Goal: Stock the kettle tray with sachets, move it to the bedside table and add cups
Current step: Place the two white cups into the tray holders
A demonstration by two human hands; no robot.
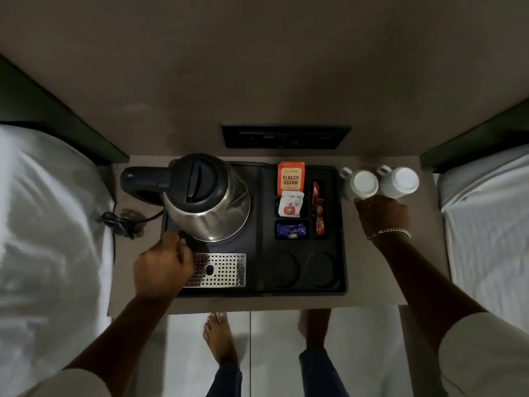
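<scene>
The black kettle tray [257, 224] lies on the bedside table [369, 276]. On its left stands a steel kettle [206, 196] above a perforated drip grille [220, 270]. Its compartments hold an orange Classic Assam tea box [291, 179], a white sachet [290, 207], a blue sachet [291, 230] and red stick sachets [319, 213]. Two round cup recesses [283, 269] at the front are bare. Two white cups [362, 181] [400, 179] stand upside down on the table, right of the tray. My left hand [163, 265] curls over the tray's left edge. My right hand [382, 216] touches the cups' near sides.
White beds flank the table on the left [43, 224] and right [486, 224]. The kettle's cord [120, 222] lies coiled on the table's left side. A dark socket panel [286, 137] sits on the wall behind. My bare feet stand on the floor tiles below.
</scene>
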